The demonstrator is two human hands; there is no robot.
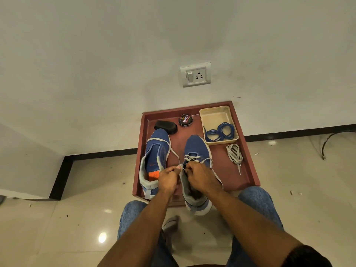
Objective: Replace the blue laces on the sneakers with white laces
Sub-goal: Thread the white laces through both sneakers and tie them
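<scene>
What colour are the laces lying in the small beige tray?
Blue. The coiled laces in the beige tray show clearly in the head view.

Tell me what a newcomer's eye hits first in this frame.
First, the two hands meeting at the right sneaker on the red tray: the left hand and the right hand both pinch the white lace at its eyelets. Next, the coiled blue laces in the beige bin at the tray's far right corner, with a spare white lace bundle just below it. The left sneaker stands beside, unlaced.
</scene>
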